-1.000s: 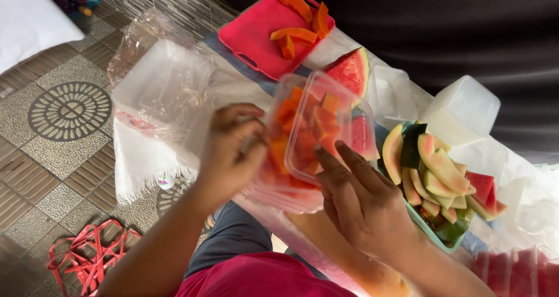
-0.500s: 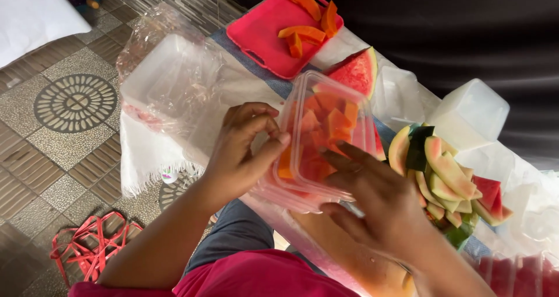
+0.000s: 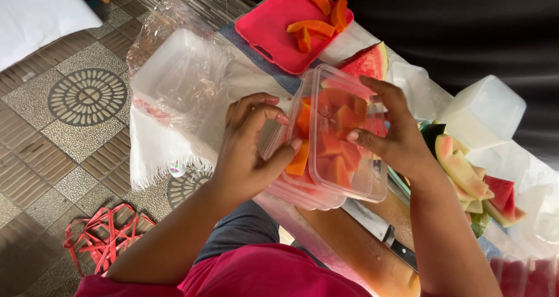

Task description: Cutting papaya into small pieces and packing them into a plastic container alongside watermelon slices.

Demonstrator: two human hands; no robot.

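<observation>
A clear plastic container (image 3: 343, 180) full of orange and red fruit pieces sits between my hands, its clear lid lying over the fruit. My left hand (image 3: 250, 148) grips the container's left side, thumb against the lid edge near an orange piece. My right hand (image 3: 390, 131) rests on top of the lid, fingers spread and curled over its far edge. Both hands are over the table's middle.
A pink tray (image 3: 273, 29) with orange fruit slices lies at the far end. A watermelon wedge (image 3: 367, 61), a pile of rinds (image 3: 466, 175), white boxes (image 3: 483, 111), a bag of clear containers (image 3: 174, 76) and a knife (image 3: 378, 230) surround the hands. A red net (image 3: 105, 239) lies on the tiled floor.
My right hand moved from beneath the container's near side up onto the lid. The lid has come down over the fruit. My left hand shifted to the left edge.
</observation>
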